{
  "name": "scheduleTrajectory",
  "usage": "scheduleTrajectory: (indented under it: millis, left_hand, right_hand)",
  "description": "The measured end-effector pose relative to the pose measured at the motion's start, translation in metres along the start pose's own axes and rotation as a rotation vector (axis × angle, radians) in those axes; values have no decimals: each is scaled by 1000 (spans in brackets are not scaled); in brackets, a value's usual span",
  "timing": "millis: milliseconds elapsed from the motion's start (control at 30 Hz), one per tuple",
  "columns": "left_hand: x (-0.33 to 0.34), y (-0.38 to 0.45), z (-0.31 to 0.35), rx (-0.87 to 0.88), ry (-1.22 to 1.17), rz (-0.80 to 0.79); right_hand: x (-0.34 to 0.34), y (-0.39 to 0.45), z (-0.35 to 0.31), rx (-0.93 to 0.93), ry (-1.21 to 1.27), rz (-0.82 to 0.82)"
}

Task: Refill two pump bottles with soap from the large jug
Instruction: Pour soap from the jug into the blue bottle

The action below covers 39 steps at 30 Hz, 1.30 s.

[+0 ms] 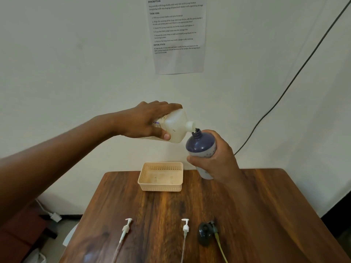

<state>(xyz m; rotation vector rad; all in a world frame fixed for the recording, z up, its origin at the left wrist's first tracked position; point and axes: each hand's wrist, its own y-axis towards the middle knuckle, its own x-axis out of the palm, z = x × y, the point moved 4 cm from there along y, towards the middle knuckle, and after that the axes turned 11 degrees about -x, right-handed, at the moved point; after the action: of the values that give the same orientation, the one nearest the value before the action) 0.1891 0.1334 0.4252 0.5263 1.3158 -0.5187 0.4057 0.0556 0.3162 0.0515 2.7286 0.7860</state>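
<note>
My left hand grips the translucent white soap jug, tipped on its side above the table with its spout pointing right and down. The spout touches the open neck of a dark blue pump bottle. My right hand holds that bottle tilted, fingers wrapped round its lower body. Two white pump heads lie on the wooden table near the front edge, one on the left and one further right. No second pump bottle shows in this view.
A beige perforated storage basket sits at the table's back edge, under the jug. A black trigger-style sprayer head with a yellow tube lies right of the pump heads. A printed sheet hangs on the wall, and a black cable runs down it.
</note>
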Motion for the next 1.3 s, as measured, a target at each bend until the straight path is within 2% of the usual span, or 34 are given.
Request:
scheduleTrajectory:
  millis: [633, 1300]
  left_hand:
    - [-5, 1, 3, 32, 37, -1]
    - [-11, 2, 7, -12, 70, -19]
  right_hand:
    - [0, 1, -2, 3, -16, 5]
    - [-1, 0, -3, 4, -7, 20]
